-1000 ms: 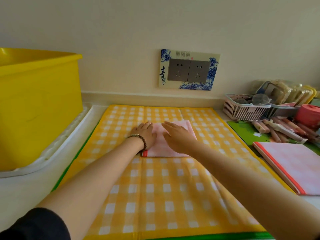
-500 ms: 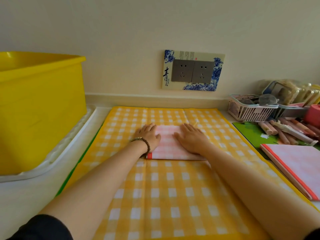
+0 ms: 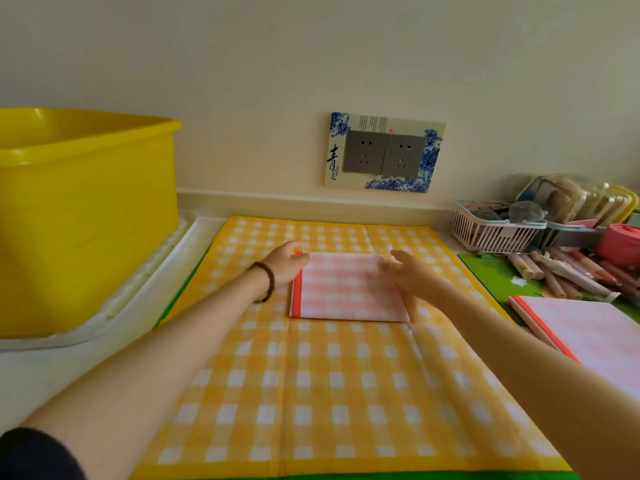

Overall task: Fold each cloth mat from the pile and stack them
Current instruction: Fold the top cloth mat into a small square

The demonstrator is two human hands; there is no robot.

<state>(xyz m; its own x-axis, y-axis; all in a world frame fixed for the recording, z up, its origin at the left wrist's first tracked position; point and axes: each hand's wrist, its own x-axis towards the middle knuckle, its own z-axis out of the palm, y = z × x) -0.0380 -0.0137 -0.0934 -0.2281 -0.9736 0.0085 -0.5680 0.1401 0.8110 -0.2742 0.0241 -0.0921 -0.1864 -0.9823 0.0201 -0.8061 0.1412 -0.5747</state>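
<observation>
A folded pink checked mat with a red edge lies on a spread yellow checked mat. My left hand touches the pink mat's left red edge near its far corner, fingers curled at the edge. My right hand stands on edge against the pink mat's right side, fingers straight. A further pink mat with a red border lies at the right.
A big yellow tub stands on a white tray at the left. At the back right are a pink basket, containers and several tubes on a green mat. A wall socket plate sits behind.
My hands slid apart from on top of the pink mat to its left and right edges. The right hand turned up on its side.
</observation>
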